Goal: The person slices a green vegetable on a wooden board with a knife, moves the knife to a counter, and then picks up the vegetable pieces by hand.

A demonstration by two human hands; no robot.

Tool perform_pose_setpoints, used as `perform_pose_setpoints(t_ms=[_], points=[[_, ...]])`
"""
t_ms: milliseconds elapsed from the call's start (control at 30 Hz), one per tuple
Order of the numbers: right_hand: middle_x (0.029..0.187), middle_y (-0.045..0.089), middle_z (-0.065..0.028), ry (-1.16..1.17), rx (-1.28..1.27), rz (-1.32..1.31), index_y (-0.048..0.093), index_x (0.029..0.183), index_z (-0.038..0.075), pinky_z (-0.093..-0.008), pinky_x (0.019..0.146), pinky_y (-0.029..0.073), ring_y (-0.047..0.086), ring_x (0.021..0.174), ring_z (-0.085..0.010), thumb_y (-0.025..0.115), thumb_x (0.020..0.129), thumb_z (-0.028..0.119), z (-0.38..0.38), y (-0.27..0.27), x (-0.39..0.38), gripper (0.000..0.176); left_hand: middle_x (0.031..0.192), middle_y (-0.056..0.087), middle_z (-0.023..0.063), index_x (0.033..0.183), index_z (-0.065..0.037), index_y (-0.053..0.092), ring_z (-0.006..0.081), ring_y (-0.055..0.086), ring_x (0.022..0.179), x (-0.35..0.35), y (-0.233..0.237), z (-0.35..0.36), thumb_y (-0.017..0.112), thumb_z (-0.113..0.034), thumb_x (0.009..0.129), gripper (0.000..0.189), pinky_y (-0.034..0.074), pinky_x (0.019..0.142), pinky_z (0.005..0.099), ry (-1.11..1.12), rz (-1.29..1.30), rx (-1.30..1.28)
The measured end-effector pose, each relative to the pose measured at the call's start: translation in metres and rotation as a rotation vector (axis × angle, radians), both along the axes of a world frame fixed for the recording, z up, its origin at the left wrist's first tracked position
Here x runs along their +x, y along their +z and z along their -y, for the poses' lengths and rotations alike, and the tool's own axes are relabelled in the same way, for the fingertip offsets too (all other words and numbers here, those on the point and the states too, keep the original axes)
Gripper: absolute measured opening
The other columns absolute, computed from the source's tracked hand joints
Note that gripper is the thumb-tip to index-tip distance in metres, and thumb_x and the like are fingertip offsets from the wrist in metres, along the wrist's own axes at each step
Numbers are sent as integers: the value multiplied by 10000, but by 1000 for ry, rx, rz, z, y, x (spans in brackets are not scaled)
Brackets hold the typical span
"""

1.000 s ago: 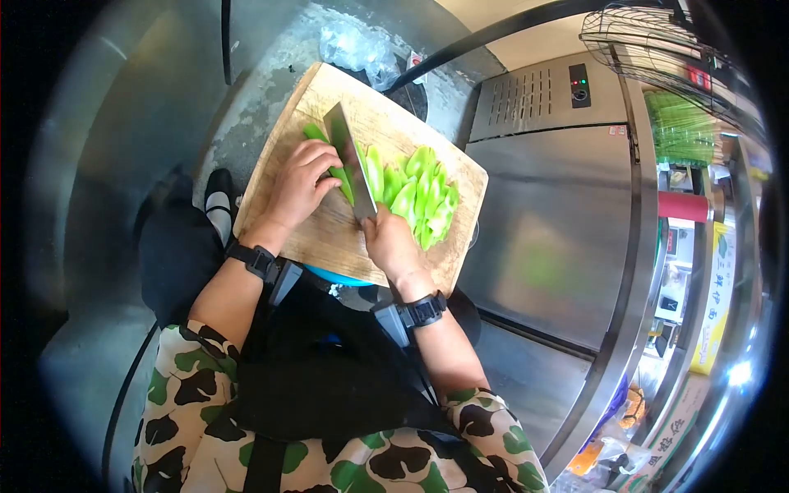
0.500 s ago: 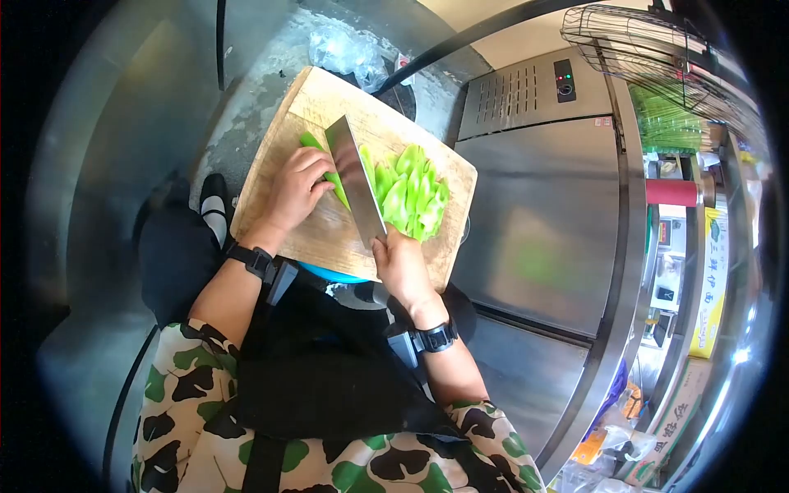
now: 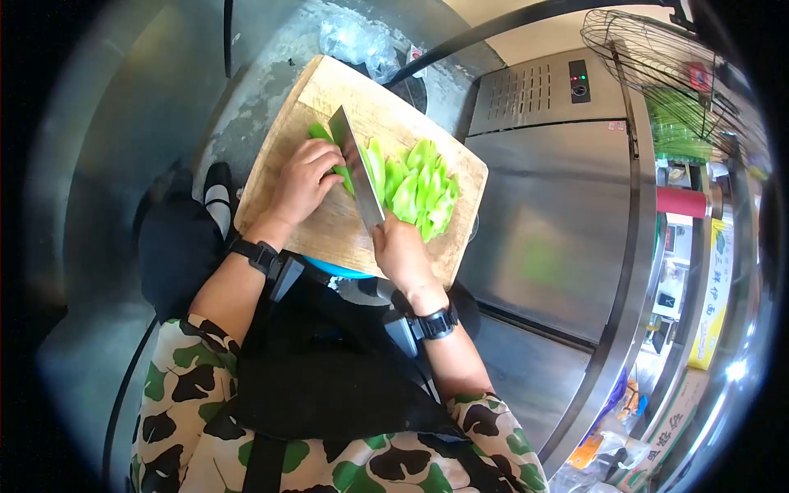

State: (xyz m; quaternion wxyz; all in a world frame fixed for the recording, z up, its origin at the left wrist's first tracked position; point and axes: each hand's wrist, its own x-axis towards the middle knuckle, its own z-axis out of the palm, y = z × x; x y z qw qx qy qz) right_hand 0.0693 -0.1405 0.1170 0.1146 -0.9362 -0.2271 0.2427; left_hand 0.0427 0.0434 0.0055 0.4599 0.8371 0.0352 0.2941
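My right hand [image 3: 404, 253] is closed around the handle end of a cleaver [image 3: 357, 164], whose wide blade stands on edge, slanting across the wooden cutting board [image 3: 333, 82]. On the blade's left side, the curled fingers of my left hand [image 3: 306, 182] press a long green pepper-like vegetable [image 3: 319, 131] against the board. Those fingertips lie close to the blade. To the blade's right is a pile of bright green slices [image 3: 423, 185], with one slice [image 3: 376, 164] beside the steel. My left fingers and the blade partly hide the long vegetable.
A steel refrigerator [image 3: 546, 222] stands close on the right. Crumpled clear plastic [image 3: 357, 45] lies on the floor beyond the board. A blue rim [image 3: 337, 268] shows under the board's near edge. Shelves with packages and a wire basket [image 3: 649, 70] are farther right.
The view has shifted slightly, so the board appears a little higher and to the right. Both hands keep their grips, and the blade stays beside the left fingers.
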Motion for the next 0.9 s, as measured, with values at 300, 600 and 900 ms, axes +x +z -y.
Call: perform_pose_setpoints(t_ms=[300,600,900], points=[[809,646,-285,-119,299,15,608,1036,-12,-526,726,514,641,803,-470,628,908,147,18,-48,14,206,1071,622,86,940,-44,639,308,556,1120,5,-3,-5,747,-23,727,239,460,973,408,18,41,33],[819,644,-280,56,178,143,602,1043,0,-521,722,516,642,812,-464,620,911,144,17,0,-3,197,1056,623,93,928,-37,622,311,568,1102,3,1,-10,733,7,711,247,466,960,405,-11,5,-26],[815,643,-290,57,209,146,596,1013,-6,-539,728,508,640,812,-471,617,910,138,21,2,-7,178,1045,626,93,919,-33,616,308,572,1098,4,-1,-8,742,14,706,252,472,948,399,20,11,-31]])
